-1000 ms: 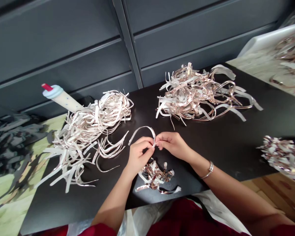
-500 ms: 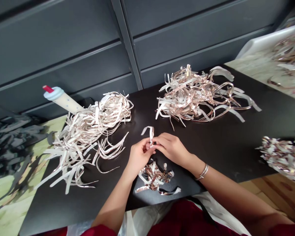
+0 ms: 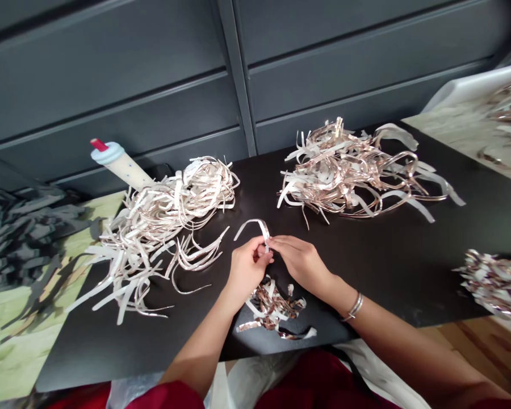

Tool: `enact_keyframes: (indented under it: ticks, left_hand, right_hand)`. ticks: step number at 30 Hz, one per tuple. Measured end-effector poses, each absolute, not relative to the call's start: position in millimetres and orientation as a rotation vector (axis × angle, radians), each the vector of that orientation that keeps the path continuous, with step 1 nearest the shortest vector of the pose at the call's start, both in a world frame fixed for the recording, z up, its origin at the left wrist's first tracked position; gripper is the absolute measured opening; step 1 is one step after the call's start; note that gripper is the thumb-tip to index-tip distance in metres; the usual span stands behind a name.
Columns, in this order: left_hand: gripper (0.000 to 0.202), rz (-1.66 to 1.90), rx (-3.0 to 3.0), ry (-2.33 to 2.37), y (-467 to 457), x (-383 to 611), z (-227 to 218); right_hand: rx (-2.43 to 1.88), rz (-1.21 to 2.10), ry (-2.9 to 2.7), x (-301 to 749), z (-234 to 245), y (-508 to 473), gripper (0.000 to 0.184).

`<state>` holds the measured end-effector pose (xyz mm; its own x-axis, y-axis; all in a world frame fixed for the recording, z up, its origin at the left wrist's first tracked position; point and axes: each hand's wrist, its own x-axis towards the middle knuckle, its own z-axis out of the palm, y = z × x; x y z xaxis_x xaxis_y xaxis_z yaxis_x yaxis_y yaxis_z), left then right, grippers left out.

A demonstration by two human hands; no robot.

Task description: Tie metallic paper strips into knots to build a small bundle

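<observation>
Over the black table, my left hand (image 3: 247,270) pinches a narrow strip (image 3: 262,226), white on one side and shiny rose-gold on the other. The strip's free end arches up and bends to the left. My right hand (image 3: 300,262) meets the left one at the strip's lower part, its fingers pressed together on it; the exact fingertip contact is partly hidden. Just below both hands lies a small heap of short, crinkled rose-gold and white pieces (image 3: 276,307). A bracelet circles my right wrist.
Long pale strips (image 3: 162,221) are piled on the left, beside a white cup with a blue lid (image 3: 121,162). Another pile of rose-gold strips (image 3: 353,173) lies back right. Short pieces (image 3: 496,284) sit at far right, dark grey scraps (image 3: 21,238) at far left. Grey panels (image 3: 153,68) stand behind.
The strip's free end now reaches out longer in a wider arc to the left. My right fingers have straightened and flattened against it. The whole view has shifted slightly.
</observation>
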<state>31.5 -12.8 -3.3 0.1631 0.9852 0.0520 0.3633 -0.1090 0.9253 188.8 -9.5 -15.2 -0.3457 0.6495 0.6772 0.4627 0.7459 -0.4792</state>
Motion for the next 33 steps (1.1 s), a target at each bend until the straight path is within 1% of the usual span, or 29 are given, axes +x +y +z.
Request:
enact_keyframes:
  ticks: [7, 11, 14, 16, 18, 21, 23, 26, 29, 31, 33]
  left_hand:
    - [0.027, 0.975, 1.539, 1.279, -11.6, 30.7, -5.5]
    - [0.027, 1.029, 1.588, 1.336, -6.6, 23.2, -3.1]
    - [0.026, 1.134, 1.777, 1.544, 1.7, 7.3, 1.4]
    - [0.026, 1.138, 1.939, 1.765, 8.4, -7.0, 6.3]
    - [0.027, 1.037, 2.065, 1.992, 14.4, -21.4, 12.2]
    - [0.031, 0.796, 2.097, 2.254, 19.7, -38.2, 20.2]
    - [0.034, 0.637, 2.070, 2.362, 20.8, -45.6, 23.6]
    - [0.036, 0.389, 2.048, 2.474, 20.3, -53.8, 25.6]
    - [0.038, 0.119, 2.017, 2.567, 18.9, -60.0, 25.4]
    - [0.040, 0.026, 1.994, 2.620, 18.0, -62.1, 24.8]
    - [0.041, 0.033, 1.999, 2.653, 17.5, -62.0, 24.2]
  right_hand:
    - [-0.876, 0.506, -1.952, 196.9, -11.7, -6.9, 0.037]
    - [-0.959, 0.605, -1.887, 201.9, -5.2, -4.9, 0.028]
    - [-0.935, 0.650, -2.082, 201.0, -3.0, -11.0, 0.030]
    - [-0.831, 0.718, -2.358, 199.1, -4.6, -20.0, 0.037]
    - [-0.711, 0.881, -2.598, 198.5, -7.5, -30.2, 0.051]
    - [-0.649, 1.190, -2.704, 202.2, -9.1, -39.5, 0.073]
    - [-0.661, 1.363, -2.678, 206.7, -7.5, -38.4, 0.079]
    - [-0.611, 1.532, -2.610, 210.7, -5.7, -29.5, 0.075]
    - [-0.554, 1.536, -2.580, 204.3, -7.7, -23.6, 0.064]
    - [-0.644, 1.407, -2.606, 193.0, -8.9, -26.3, 0.059]
    - [-0.801, 1.146, -2.663, 178.5, -8.3, -33.5, 0.054]
